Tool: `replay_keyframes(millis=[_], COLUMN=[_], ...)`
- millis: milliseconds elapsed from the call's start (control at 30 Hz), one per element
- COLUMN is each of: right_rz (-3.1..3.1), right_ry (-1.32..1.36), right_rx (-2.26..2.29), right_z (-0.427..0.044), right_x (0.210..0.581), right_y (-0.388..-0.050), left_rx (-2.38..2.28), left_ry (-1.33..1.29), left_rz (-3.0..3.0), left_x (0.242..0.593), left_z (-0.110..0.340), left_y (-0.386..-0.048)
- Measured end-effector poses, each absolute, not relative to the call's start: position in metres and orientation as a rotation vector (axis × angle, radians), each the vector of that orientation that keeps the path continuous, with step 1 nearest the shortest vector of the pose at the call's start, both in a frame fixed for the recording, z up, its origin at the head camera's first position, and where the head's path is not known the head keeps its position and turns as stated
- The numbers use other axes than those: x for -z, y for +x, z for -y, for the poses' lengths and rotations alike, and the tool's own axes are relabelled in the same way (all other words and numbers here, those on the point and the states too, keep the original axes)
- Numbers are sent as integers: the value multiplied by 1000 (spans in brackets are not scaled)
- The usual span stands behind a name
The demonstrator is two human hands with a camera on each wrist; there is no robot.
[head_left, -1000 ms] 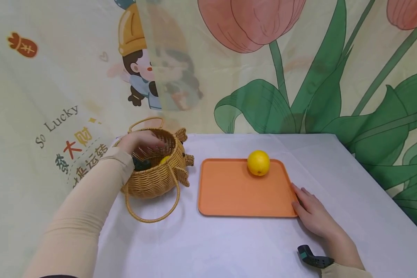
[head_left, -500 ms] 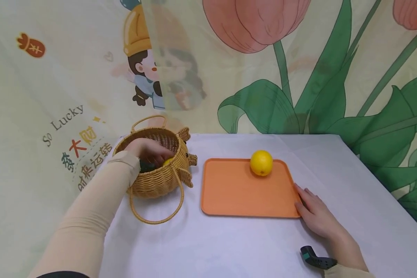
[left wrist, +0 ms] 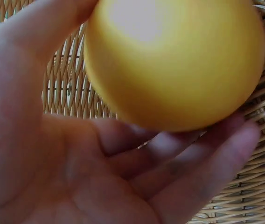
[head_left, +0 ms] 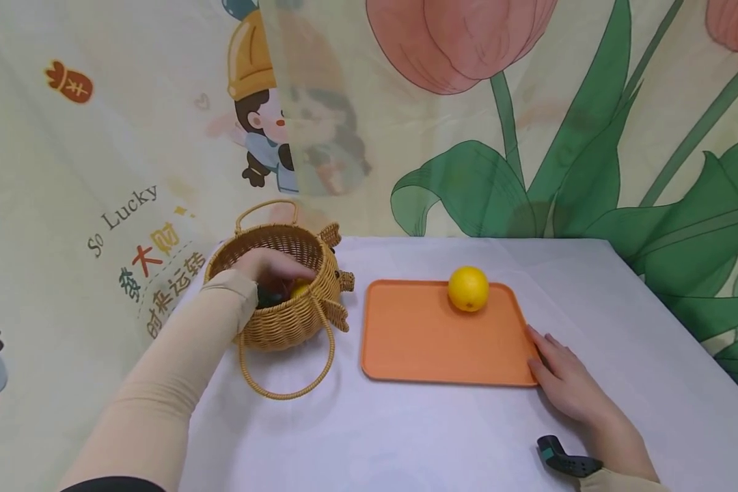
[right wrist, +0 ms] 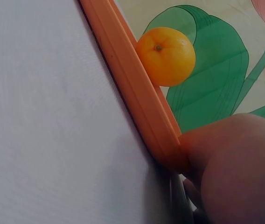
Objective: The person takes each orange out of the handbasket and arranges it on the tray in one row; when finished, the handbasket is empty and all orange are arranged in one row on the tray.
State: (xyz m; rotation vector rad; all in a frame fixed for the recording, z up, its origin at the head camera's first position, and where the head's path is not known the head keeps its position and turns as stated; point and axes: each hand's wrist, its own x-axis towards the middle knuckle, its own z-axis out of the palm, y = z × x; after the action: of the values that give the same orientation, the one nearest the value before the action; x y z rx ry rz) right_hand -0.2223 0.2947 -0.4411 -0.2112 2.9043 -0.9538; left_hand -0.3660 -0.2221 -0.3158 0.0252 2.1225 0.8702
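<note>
Inside the wicker basket point(head_left: 277, 328), my left hand point(head_left: 278, 265) reaches down at a yellow fruit point(head_left: 300, 290). The left wrist view shows the round yellow fruit point(left wrist: 179, 60) between the thumb and the fingers of my left hand point(left wrist: 100, 172), which curve around it. My right hand point(head_left: 572, 384) rests at the right edge of the orange tray point(head_left: 436, 342), fingertips touching its rim. An orange point(head_left: 468, 288) sits near the tray's back edge; the right wrist view shows it point(right wrist: 166, 56) beyond the tray's side point(right wrist: 137, 88), with my right hand point(right wrist: 240, 163) against the corner.
The basket's front handle point(head_left: 285, 396) hangs down onto the white tablecloth point(head_left: 375, 437). Its rear handle point(head_left: 264, 202) stands up near the printed curtain point(head_left: 344, 212). The tray lies to the right of the basket.
My left hand has moved down and right inside the basket, onto the yellow fruit. The head view has shifted slightly left; my right hand stays at the tray's edge.
</note>
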Motion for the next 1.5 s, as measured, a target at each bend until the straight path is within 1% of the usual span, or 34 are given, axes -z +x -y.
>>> replay_keyframes(millis=[333,1100,1500], right_rz=[-2919,-2907,-2913], right_ry=[-223,-187,-193], right_rx=[957,962,960], right_z=[-294,-295,-293], right_x=[444,441,442], right_y=[-224,-224,-223], left_rx=[-1003,-949,-937], left_ry=[-95,-81,-115], left_rz=[-2155,-2261,-2280], left_x=[312,306,311], left_z=[224,226,226], left_y=[-363,-364,-366])
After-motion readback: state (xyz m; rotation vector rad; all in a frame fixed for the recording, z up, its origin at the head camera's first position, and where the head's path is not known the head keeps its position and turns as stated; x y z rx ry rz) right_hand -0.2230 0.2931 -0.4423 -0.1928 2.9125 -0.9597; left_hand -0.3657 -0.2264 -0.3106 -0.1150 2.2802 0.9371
